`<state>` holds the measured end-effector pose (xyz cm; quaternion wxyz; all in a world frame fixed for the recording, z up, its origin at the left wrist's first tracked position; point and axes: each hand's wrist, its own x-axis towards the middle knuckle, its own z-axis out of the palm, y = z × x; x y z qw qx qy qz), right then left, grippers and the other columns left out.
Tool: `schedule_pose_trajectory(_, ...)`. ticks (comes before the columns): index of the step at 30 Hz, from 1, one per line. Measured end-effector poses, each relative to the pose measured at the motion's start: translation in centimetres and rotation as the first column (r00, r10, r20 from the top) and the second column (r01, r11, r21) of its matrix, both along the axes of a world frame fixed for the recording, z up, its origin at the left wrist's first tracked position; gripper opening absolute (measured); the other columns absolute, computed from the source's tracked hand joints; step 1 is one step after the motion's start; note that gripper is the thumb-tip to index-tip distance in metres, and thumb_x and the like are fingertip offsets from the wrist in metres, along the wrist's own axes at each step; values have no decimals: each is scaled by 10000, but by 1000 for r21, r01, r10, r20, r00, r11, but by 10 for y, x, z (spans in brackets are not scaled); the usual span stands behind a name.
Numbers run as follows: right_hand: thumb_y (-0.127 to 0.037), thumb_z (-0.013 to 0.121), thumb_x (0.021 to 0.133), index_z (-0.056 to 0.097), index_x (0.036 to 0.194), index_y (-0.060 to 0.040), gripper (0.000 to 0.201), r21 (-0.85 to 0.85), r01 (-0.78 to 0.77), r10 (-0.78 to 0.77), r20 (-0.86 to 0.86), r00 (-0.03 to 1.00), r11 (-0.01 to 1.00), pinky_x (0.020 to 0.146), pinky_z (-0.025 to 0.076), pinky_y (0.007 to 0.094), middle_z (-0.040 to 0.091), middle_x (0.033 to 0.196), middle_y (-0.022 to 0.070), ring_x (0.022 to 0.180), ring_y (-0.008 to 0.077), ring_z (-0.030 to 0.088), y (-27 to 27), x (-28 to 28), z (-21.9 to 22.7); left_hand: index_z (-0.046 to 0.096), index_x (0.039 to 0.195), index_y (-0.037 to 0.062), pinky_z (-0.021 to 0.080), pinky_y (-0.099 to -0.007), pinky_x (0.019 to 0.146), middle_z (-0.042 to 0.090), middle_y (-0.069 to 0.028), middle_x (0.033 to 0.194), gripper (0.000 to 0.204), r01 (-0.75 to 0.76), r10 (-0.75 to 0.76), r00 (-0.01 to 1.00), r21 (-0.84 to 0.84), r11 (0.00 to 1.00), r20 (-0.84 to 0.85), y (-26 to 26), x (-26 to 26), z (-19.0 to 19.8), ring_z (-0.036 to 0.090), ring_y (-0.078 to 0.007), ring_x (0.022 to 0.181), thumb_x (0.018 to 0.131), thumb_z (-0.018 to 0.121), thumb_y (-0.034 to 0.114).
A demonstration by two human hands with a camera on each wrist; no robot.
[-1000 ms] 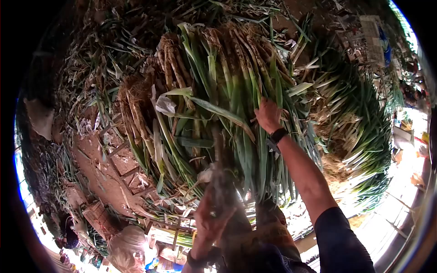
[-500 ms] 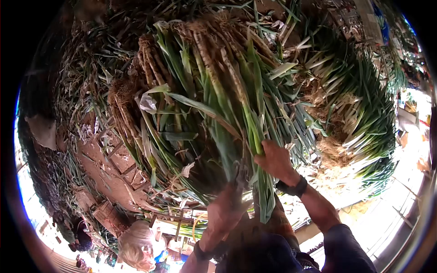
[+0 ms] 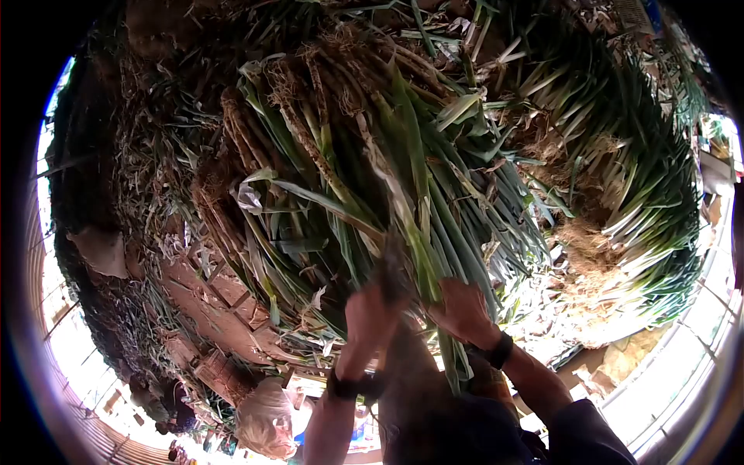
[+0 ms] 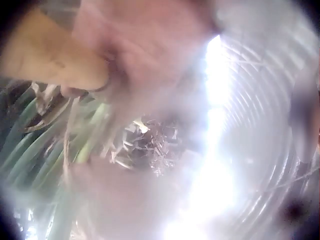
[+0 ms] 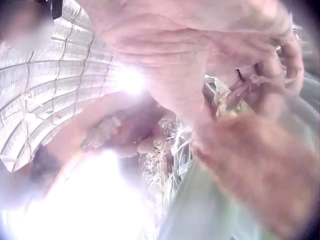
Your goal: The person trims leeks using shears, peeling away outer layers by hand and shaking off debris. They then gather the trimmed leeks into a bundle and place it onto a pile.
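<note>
Long green onions lie in a heap, brown roots toward the top of the head view. My right hand grips one green stalk, its leaves hanging below the fingers; in the right wrist view the right hand's fingers curl round leaf matter. Just left of it, my left hand is curled at a dark, blurred strip, seemingly leaf. The left wrist view shows the left hand's thumb bent close over the fingers, above a thin dry strand; the exact hold is blurred.
More onions lie in a curved row at the right, pale ends inward. Leaf litter covers the left ground, beside bare brown soil with a ladder-like frame. A pale-haired person is at the lower left.
My right hand came down from the heap toward me with a green stalk. The left hand moved up, and the two hands are now close together. The view shifted slightly.
</note>
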<state>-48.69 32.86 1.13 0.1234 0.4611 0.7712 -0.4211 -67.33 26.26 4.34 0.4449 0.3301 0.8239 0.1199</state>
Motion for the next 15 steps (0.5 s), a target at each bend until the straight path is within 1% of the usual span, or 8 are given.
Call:
schedule_pose_trajectory(1, -312, 698, 780, 592, 919, -33, 330, 2, 5, -5, -70, 998, 1000, 703, 433, 526, 629, 863, 194, 762, 417, 612, -4, 7, -5, 667, 1156, 28, 530, -430, 622, 687, -152, 722, 488, -15, 21, 996, 68, 998, -88, 13, -8, -9, 687, -307, 659, 868, 763, 409)
schedule_pose_trajectory(4, -302, 709, 775, 574, 931, -22, 348, -63, 7, -14, -117, 993, 998, 704, 459, 526, 626, 861, 201, 781, 430, 618, -9, 15, -12, 682, 1123, 9, 519, -406, 624, 686, -155, 736, 508, -83, 84, 996, 57, 995, -12, 57, -36, -18, 673, -272, 651, 861, 757, 438)
schedule_pose_trajectory(6, -293, 714, 773, 564, 945, -16, 359, -133, 1, -15, -98, 995, 991, 706, 476, 523, 624, 860, 204, 794, 437, 622, -7, 17, -14, 686, 1079, -11, 507, -387, 625, 679, -155, 724, 527, -252, 249, 963, 21, 967, 99, 79, -47, -10, 656, -241, 647, 845, 770, 454)
schedule_pose_trajectory(9, -261, 721, 761, 549, 1025, -7, 405, -246, 34, -65, -119, 991, 969, 718, 506, 507, 622, 849, 206, 819, 449, 632, 2, 15, -9, 675, 1069, -23, 496, -382, 620, 680, -153, 742, 549, -247, 243, 967, 49, 968, 74, 61, -42, -4, 644, -220, 645, 825, 793, 454)
schedule_pose_trajectory(11, -224, 728, 750, 526, 1100, -4, 460, -351, 72, -140, -171, 975, 934, 750, 511, 499, 625, 913, 205, 878, 443, 638, 16, 8, 4, 659, 1111, -24, 497, -367, 604, 694, -138, 788, 523, -197, 192, 977, 38, 980, 96, 34, -16, 35, 644, -189, 656, 831, 805, 394)
schedule_pose_trajectory(12, -224, 728, 750, 526, 1100, -4, 460, -355, 73, -141, -168, 976, 932, 750, 511, 499, 625, 913, 205, 878, 443, 638, 18, 6, 4, 643, 1191, -20, 509, -340, 601, 699, -131, 822, 540, -80, 76, 994, 57, 995, 77, -2, -2, 33, 651, -170, 675, 832, 815, 345)
schedule_pose_trajectory(14, -204, 726, 754, 501, 1174, -1, 517, -231, 105, -146, -167, 975, 967, 768, 513, 494, 609, 1038, 213, 939, 438, 631, 22, 4, 3, 608, 1300, -10, 526, -320, 607, 700, -110, 819, 602, -219, 193, 934, 56, 974, 299, -20, 29, 89, 658, -168, 692, 836, 818, 311)
schedule_pose_trajectory(15, -204, 726, 754, 501, 1174, -1, 517, -234, 102, -143, -167, 976, 967, 768, 513, 494, 609, 1038, 213, 939, 438, 631, 26, 5, 2, 556, 1384, -8, 558, -320, 657, 725, -131, 866, 682, -46, 45, 969, -1, 999, 241, -31, 38, 107, 701, -194, 748, 844, 809, 322)
